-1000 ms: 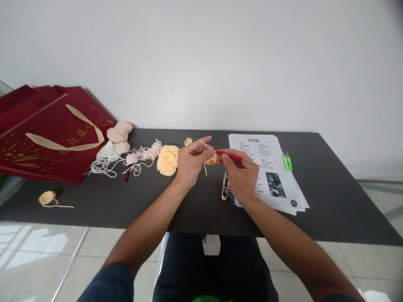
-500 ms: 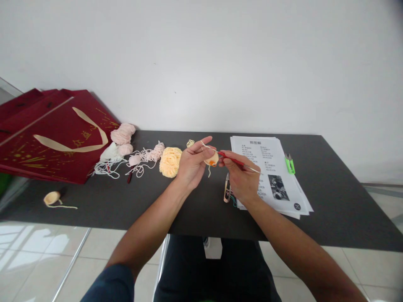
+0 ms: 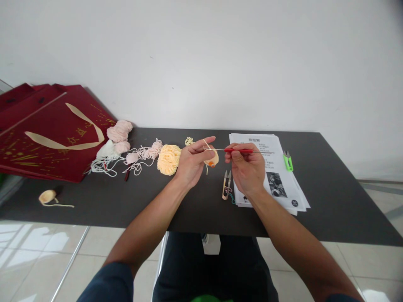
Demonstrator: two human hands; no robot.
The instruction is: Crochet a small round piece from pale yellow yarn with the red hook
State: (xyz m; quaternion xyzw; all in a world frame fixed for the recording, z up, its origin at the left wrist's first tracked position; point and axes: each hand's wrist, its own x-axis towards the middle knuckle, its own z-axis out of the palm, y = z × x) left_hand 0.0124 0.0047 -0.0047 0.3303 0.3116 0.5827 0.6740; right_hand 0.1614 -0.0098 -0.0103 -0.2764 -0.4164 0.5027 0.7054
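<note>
Dark table (image 3: pixel 324 188); left hand (image 3: pixel 190 163) grip pinches cream crochet piece (image 3: pixel 215 158), jutting past thumb; right hand (image 3: pixel 248 170) grip closed around red-handled crochet hook (image 3: pixel 241 150).

Left hand (image 3: pixel 191 163) holding crochet (image 3: pixel 214 159), right hand (image 3: pixel 249 170) holding hook (image 3: pixel 229 149)

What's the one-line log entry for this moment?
left hand: holds pale yarn piece | right hand: holds red-handled hook | nearby: yellow yarn, green snips, printed sheets

A white wall (image 3: pixel 201 63) with a few small dark marks (image 3: pixel 172 88) rises behind a long dark table (image 3: pixel 333 205). Below, the floor (image 3: pixel 302 262) is pale, glossy tile, reflecting bright light at lower left.
</note>
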